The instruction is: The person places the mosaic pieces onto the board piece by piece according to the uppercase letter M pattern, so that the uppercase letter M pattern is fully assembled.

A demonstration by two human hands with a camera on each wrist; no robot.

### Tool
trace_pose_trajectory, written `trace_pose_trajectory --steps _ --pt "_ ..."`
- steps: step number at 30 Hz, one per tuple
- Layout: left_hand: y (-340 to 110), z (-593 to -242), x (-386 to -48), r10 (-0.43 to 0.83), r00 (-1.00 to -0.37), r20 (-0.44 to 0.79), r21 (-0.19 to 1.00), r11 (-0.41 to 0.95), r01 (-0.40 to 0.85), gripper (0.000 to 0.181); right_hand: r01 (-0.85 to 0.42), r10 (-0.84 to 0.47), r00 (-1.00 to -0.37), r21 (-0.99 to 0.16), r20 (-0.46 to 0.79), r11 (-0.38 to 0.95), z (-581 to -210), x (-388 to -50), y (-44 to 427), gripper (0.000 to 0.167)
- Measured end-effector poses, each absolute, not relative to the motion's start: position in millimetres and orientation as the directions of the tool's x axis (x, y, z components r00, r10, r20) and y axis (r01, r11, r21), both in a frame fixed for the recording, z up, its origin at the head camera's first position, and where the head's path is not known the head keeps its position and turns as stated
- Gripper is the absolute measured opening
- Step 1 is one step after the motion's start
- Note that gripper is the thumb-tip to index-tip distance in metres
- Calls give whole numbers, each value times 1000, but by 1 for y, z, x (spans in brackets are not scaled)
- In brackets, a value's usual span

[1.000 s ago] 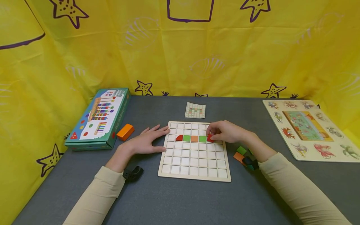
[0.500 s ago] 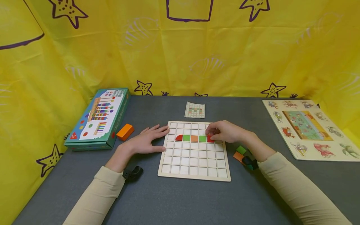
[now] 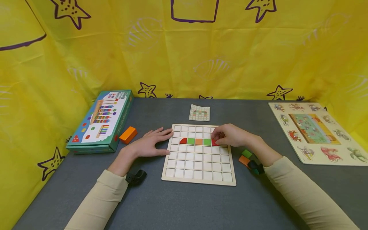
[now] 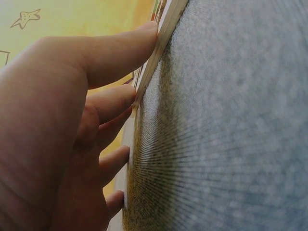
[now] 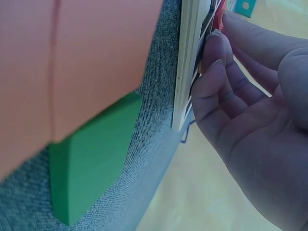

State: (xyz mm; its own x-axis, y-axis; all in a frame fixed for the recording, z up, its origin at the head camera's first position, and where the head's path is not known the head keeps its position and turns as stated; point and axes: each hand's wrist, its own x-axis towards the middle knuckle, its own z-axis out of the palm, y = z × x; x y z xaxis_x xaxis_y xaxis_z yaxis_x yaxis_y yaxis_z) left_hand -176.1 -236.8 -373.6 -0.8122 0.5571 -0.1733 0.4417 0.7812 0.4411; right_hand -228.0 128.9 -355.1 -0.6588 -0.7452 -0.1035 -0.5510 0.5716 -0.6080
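Note:
A pale wooden grid board [image 3: 198, 182] lies on the dark table. Across one of its upper rows run a red quarter-round tile [image 3: 183, 141], a green tile [image 3: 190, 141], an orange tile [image 3: 198, 141], another green tile [image 3: 207, 142] and a red tile [image 3: 214, 142] at the right. My right hand [image 3: 230, 135] pinches that right red tile, its fingertips partly covering it; the right wrist view shows the red edge [image 5: 219, 15] between thumb and finger. My left hand [image 3: 148, 144] is spread, with thumb and index finger on the board's left edge; the left wrist view shows its fingers [image 4: 118, 55] straight.
Loose green [image 3: 246, 154] and orange tiles [image 3: 244, 160] lie under my right wrist. A small pattern card [image 3: 199, 118] is behind the board. An orange block [image 3: 128, 135] and a game box [image 3: 95, 127] stand left; a sea-animal puzzle board [image 3: 304, 153] lies right.
The right red tile, tilted a second ago, now looks flatter in its square under my right fingers. My left hand has stayed in place.

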Motion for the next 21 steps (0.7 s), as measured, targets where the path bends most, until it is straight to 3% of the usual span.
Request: trace_pose_trajectory --steps 21 --pt "-235 -373 -176 556 -814 -172 425 787 448 84 -544 -740 -664 -607 -111 579 -356 -229 130 15"
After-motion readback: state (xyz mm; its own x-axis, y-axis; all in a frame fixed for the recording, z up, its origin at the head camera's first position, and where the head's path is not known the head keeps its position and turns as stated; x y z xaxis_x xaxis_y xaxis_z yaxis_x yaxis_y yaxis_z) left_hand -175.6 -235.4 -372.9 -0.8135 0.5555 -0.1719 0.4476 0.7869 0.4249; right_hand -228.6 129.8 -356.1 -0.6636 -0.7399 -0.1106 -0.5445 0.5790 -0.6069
